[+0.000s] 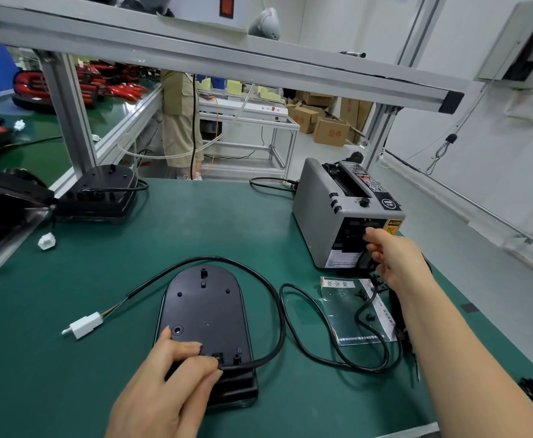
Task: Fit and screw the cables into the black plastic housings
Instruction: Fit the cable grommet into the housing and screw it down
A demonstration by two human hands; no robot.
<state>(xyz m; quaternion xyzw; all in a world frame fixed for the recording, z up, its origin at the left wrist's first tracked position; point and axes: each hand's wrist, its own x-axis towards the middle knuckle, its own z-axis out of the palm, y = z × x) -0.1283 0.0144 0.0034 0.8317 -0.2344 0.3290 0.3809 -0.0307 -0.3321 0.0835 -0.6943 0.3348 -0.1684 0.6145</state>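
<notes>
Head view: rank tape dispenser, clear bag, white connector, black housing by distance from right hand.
1. tape dispenser, right, next to the right hand.
2. clear bag, just below it.
3. black housing, centre.
4. white connector, far left.

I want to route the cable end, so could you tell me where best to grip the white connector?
Pinch the white connector across its block body from above; it lies flat on the green mat, wires leaving its right end.

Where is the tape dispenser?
Head view, right side of the bench: the tape dispenser stands beyond the housing, with the right hand at its front.
</notes>
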